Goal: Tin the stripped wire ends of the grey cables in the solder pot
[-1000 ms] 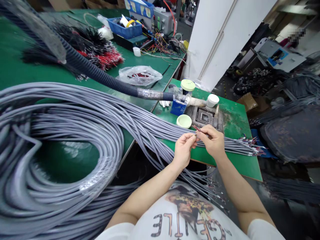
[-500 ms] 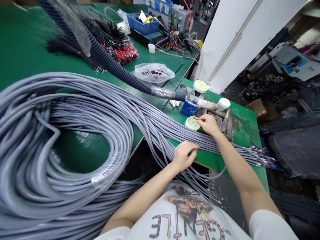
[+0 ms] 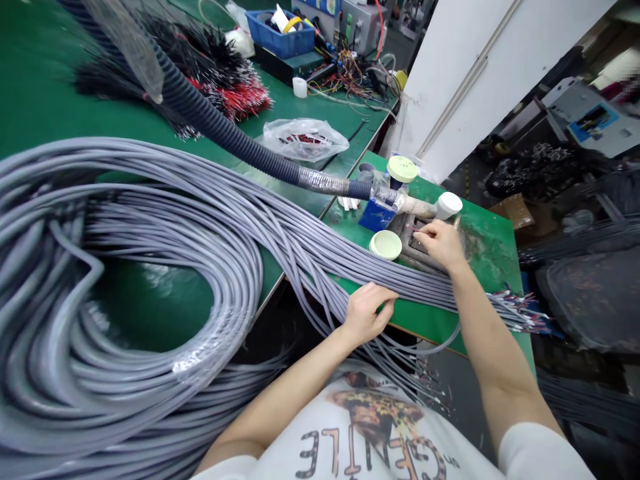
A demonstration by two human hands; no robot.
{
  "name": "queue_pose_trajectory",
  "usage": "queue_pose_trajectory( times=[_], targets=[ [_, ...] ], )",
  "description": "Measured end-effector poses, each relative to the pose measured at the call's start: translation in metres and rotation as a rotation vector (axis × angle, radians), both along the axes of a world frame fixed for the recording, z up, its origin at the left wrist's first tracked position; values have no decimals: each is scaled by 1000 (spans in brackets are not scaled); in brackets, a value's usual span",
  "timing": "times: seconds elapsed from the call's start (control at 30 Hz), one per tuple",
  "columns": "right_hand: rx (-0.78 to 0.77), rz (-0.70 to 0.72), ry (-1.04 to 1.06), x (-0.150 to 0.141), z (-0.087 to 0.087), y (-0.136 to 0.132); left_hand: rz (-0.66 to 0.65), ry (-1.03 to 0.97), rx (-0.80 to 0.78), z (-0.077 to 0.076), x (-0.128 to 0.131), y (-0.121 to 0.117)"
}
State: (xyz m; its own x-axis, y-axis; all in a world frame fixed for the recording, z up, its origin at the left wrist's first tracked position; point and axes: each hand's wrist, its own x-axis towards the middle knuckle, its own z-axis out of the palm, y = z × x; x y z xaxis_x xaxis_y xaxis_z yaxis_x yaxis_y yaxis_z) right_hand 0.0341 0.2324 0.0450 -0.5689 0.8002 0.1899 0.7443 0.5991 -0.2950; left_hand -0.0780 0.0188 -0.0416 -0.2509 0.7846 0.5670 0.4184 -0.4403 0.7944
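I log my right hand [image 3: 443,245] pinched on the fine red-tipped wire ends [image 3: 413,228] over the metal fixture [image 3: 406,241], my left hand [image 3: 367,312] lying open on the heavy, limp grey cable bundle [image 3: 320,250], best taken by the sheath near the ends

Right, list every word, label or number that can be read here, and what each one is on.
"GENTLE": large letters on the white T-shirt, upside down from this view.
Smaller mark after that word on the shirt: too small to read.
Blue sticker on the grey device at the right: too blurred to read.
Markings on the grey control box at the top: too small to read.
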Motion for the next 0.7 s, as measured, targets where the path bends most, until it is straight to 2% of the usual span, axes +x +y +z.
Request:
queue_pose_trajectory(
  times=[0.1,0.23,0.4,0.7],
  targets=[
    [62,-143,-31,35,0,22,11,17,1,1,0,0],
    [56,-288,-98,62,-18,44,14,37,4,-1,1,-1],
    [37,-357,-133,66,-34,55,19,58,5,-1,2,-2],
    [-1,-396,-177,63,-39,56,25,67,3,-2,3,-2]
  ],
)
